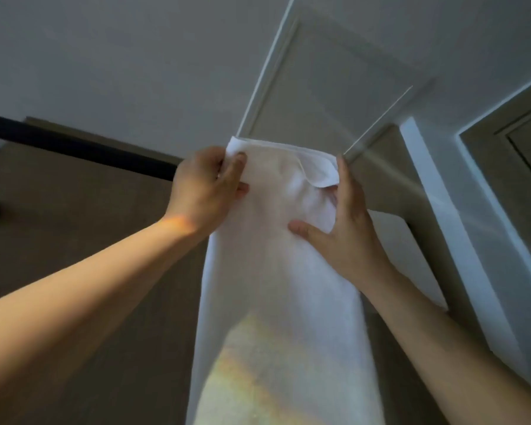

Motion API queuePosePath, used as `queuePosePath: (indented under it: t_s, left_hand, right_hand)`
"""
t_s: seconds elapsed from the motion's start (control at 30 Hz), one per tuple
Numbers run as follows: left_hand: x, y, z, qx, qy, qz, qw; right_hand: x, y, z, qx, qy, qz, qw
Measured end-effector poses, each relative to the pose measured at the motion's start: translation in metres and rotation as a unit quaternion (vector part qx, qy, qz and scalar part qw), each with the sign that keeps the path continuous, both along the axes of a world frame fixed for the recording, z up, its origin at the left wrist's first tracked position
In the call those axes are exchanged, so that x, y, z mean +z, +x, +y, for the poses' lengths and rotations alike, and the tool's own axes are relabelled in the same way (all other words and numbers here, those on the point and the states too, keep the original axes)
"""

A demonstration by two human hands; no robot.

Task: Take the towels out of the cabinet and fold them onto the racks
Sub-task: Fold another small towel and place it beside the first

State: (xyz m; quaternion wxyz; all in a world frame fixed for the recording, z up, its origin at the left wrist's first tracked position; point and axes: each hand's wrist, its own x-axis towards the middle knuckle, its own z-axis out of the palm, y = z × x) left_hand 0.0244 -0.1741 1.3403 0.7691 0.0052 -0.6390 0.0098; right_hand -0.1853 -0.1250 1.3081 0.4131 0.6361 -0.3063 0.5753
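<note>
A long white towel (273, 271) hangs down the middle of the head view, held up high in front of me. Its top edge is folded over, with a loose corner flopping at the upper right. My left hand (203, 194) grips the towel's top left corner, fingers curled round the edge. My right hand (347, 222) holds the right side, thumb pressed on the front and fingers behind the cloth. Both arms reach upward. No rack shows plainly; the towel's top hides whatever it lies over.
I look steeply upward at a pale ceiling with a raised rectangular panel (334, 65). A dark rail (74, 142) runs along the brown wall at left. A white frame (442, 210) and a panelled door (518, 154) stand at right.
</note>
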Motion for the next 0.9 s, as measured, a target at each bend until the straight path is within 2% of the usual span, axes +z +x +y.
queuePosePath:
  t_s: [0.13, 0.3, 0.37, 0.47, 0.63, 0.83, 0.9]
  left_hand:
    - [0.028, -0.008, 0.004, 0.076, 0.007, 0.025, 0.997]
    - [0.058, -0.015, 0.005, 0.146, 0.028, 0.047, 0.988]
    - [0.064, -0.02, 0.002, 0.175, 0.04, 0.042, 0.983]
    - [0.066, -0.024, -0.006, 0.272, 0.051, 0.04, 0.96]
    - [0.052, -0.022, -0.014, 0.377, 0.025, -0.014, 0.926]
    - [0.005, -0.005, -0.017, 0.4, -0.041, 0.0, 0.916]
    - [-0.009, 0.0, -0.017, 0.392, -0.031, 0.019, 0.919]
  right_hand:
    - [0.032, -0.009, -0.016, 0.027, -0.02, 0.012, 0.999]
    - [0.065, -0.014, -0.03, 0.006, -0.044, 0.026, 0.999]
    - [0.075, -0.017, -0.035, -0.004, -0.017, 0.029, 0.999]
    - [0.083, -0.02, -0.036, -0.04, 0.065, 0.023, 0.997]
    - [0.084, -0.019, -0.035, -0.147, 0.079, 0.079, 0.983]
    - [0.083, -0.017, -0.035, -0.183, 0.065, 0.105, 0.975]
    - [0.084, -0.017, -0.035, -0.183, 0.063, 0.107, 0.975]
